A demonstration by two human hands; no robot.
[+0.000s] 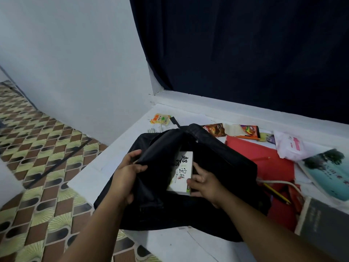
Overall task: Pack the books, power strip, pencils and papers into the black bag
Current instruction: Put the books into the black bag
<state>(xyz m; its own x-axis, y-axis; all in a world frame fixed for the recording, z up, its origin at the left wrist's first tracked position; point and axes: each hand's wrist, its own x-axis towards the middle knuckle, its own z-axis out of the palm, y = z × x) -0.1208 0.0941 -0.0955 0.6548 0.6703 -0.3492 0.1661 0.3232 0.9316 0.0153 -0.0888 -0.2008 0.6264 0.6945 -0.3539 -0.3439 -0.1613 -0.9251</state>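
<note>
Head view: the black bag (170,186) lies on the white bench (105,167), near its left edge. The left hand (126,174) is closed on the bag's flap and lifts it to keep the mouth open. The right hand (204,184) is closed on a white book (182,173) and holds it half inside the mouth.

The flap is soft. If the left hand lets it sag, the book's corner could catch on the cloth and stop. The bag could also slide toward the edge if the push is too hard.

More things wait to the right: a teal book (326,171), a grey book (324,220), a pencil (276,193), a white cord (283,184) and red papers (264,159). The pencil lies just beside the bag, so a bump from the right arm could roll it away.

I see only 1 pencil and cannot see the power strip.
</note>
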